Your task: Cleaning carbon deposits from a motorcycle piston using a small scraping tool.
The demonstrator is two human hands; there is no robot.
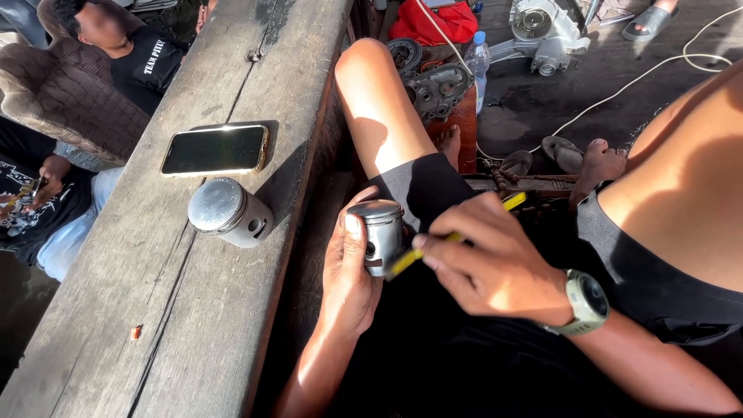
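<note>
My left hand (pixel 350 271) grips a small silver metal piston (pixel 383 234), crown up, over my lap. My right hand (pixel 487 259), with a grey watch at the wrist, holds a thin yellow-handled tool (pixel 455 236) slanted across it. The tool's lower tip touches the piston's side near its round pin hole. A second, larger piston (pixel 230 212) lies tilted on the worn wooden bench (pixel 155 325) to the left, apart from both hands.
A dark phone (pixel 215 150) lies on the bench behind the second piston. Two people sit at the left. Engine parts (pixel 436 87), a plastic bottle (pixel 477 58), a red cloth, sandals and a white cable lie on the floor beyond my bare knees.
</note>
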